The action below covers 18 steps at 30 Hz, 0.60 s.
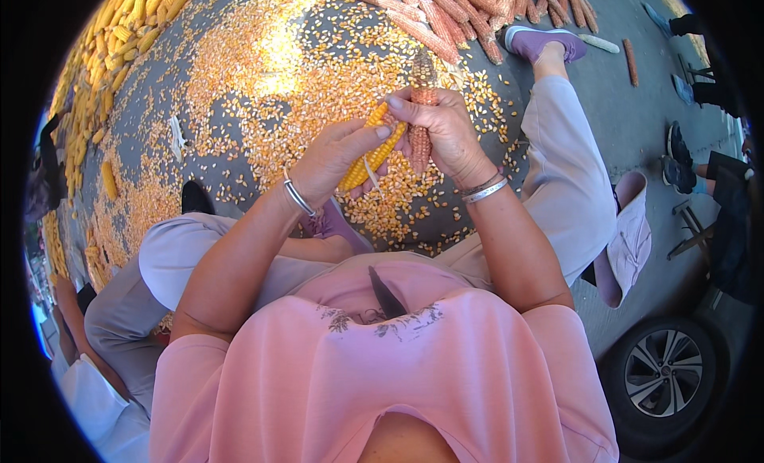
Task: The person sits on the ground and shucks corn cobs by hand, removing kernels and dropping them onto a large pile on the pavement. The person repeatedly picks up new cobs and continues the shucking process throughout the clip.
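Observation:
Above the ground between my legs, both hands meet. My left hand (330,160) is closed around a yellow ear of corn (385,148), tilted with its upper end toward the right hand. A pale strand hangs by the ear's lower end. In my right hand (452,132) a reddish stripped corn cob (423,77) stands nearly upright, gripped between palm and fingers. The right thumb presses at the ear's tip, beside the left thumb. Loose corn kernels (318,113) lie spread under and around both hands. Some fingers are hidden behind the ear and cob.
Bare cobs (454,21) are piled at the far right, near my purple shoe (545,45). Unshelled ears (119,33) are heaped at the far left. A car wheel (664,371) stands at the right. Other people's feet (678,160) and legs show along both sides.

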{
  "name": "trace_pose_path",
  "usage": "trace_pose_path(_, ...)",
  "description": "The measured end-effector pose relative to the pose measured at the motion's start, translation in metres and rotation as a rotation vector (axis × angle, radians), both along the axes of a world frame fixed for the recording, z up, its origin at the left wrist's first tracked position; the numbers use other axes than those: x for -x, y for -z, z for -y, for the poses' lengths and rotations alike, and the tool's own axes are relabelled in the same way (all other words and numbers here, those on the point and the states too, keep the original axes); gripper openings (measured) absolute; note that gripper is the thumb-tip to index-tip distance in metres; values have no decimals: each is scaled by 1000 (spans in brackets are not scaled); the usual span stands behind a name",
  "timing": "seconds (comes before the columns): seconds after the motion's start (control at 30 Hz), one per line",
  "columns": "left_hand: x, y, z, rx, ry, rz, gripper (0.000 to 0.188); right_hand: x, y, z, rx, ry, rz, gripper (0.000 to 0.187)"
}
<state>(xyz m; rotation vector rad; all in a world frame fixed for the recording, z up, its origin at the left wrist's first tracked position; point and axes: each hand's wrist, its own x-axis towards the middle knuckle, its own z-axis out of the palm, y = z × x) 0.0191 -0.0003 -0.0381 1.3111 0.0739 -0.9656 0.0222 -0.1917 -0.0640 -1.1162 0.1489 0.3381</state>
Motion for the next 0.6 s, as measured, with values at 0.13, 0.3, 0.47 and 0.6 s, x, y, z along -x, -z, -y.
trace_pose_path(0.13, 6, 14, 3, -53, 15, 163, 32, 1, 1, 0, 54, -47, 6, 20)
trace_pose_path(0.3, 4, 5, 1, -150, 101, 222, 35, -3, 2, 0, 61, -48, 6, 19)
trace_pose_path(0.47, 2, 6, 1, 122, -33, -70, 42, -3, 6, 4, -15, -48, 3, 20)
trace_pose_path(0.6, 2, 3, 1, 146, -46, -91, 40, -2, 2, 5, 16, -67, 6, 20)
